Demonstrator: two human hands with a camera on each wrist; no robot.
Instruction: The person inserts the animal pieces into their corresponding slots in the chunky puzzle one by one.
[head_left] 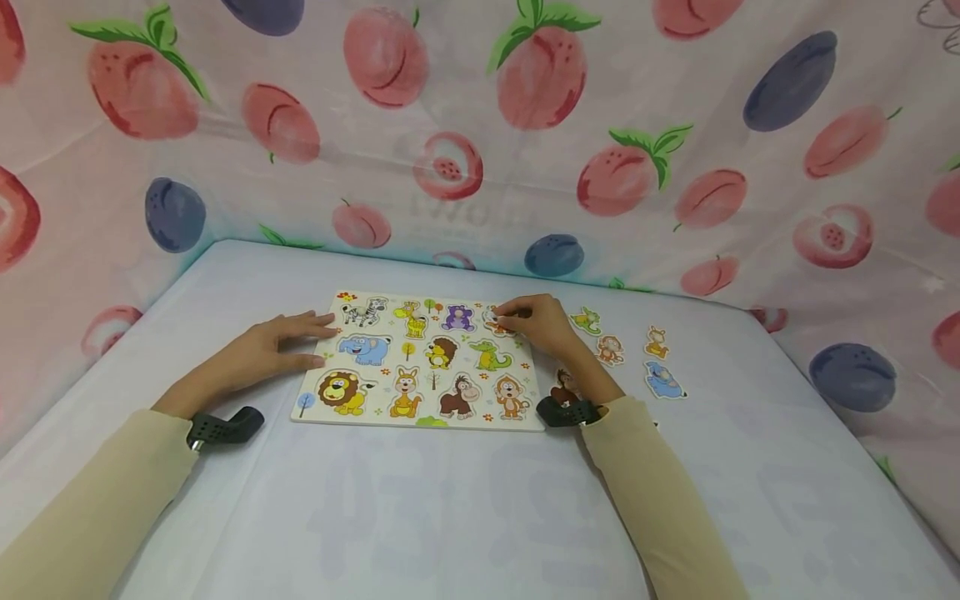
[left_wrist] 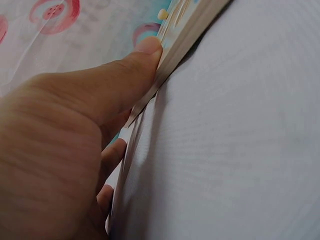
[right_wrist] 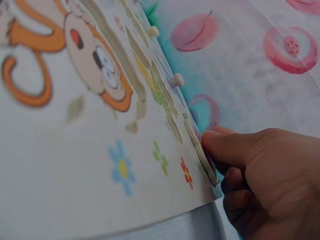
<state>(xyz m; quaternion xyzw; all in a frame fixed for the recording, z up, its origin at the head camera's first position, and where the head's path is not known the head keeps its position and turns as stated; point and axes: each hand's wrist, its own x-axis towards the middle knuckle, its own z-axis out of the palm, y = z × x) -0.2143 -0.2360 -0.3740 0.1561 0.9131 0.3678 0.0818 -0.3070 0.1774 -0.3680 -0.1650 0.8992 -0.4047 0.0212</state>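
A wooden animal puzzle board (head_left: 388, 417) lies flat, printed with a zebra, giraffe, purple bear, lion and others. At its left edge rests my left hand (head_left: 262, 354), fingers extended, thumb (left_wrist: 148, 47) against the board's side. Over the top right corner, my right hand (head_left: 540, 325) pinches a puzzle piece (right_wrist: 201, 152) between thumb and fingers. This piece is tilted up close to the board's surface, and the hand hides part of its picture. Below it on the board is the green crocodile picture (head_left: 492, 356); the monkey picture (right_wrist: 95, 57) shows large in the right wrist view.
Right of the board lie loose pieces: a crocodile (head_left: 587, 321), a monkey (head_left: 611, 351), a kangaroo (head_left: 656, 342) and an elephant (head_left: 663, 381). A brown animal piece (head_left: 564, 387) is partly behind the right wrist. A fruit-patterned cloth (head_left: 487, 225) hangs behind the white table (head_left: 420, 517).
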